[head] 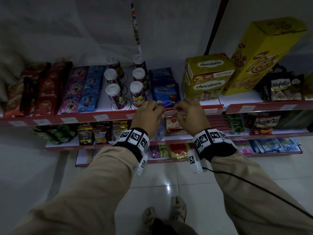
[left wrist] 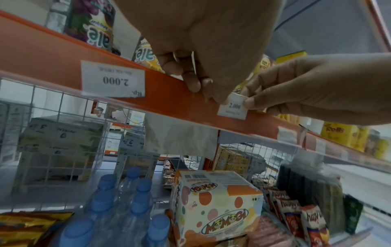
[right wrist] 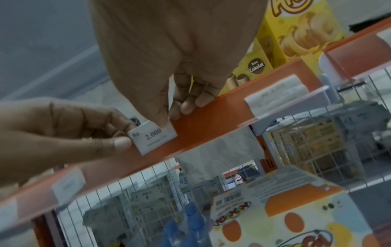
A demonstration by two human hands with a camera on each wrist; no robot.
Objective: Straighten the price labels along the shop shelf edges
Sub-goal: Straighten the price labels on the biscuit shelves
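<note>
A person stands facing a red-edged shop shelf [head: 84, 118] stocked with snacks and drinks, both arms reaching forward to its front rail. Between the two hands sits a small white paper price label printed "Rp. 2.000" [right wrist: 152, 137], placed on the rail roughly at the middle of the top shelf, below a blue tea packet [head: 164, 87].

The left hand [head: 147, 114] pinches the label's left end, thumb in front and curled fingers behind. The right hand [head: 189, 114] pinches the label's upper right corner, with its other fingers [right wrist: 188, 107] resting on the top lip of the rail. Both hands are therefore clamped on the same label. In the right wrist view the label looks tilted against the rail and seems to sit proud of it rather than tucked behind the clear plastic strip [left wrist: 264, 138], though the camera's own slant makes the angle hard to judge.

The step in hand appears to be squaring this one label. The next move likely calls for levelling it with the rail's edge and sliding it flat into the strip, gently, since thin paper can crease or tear.

Further left, another white label reading "2.000" [left wrist: 113, 79] sits upside down and probably needs turning afterwards.
</note>
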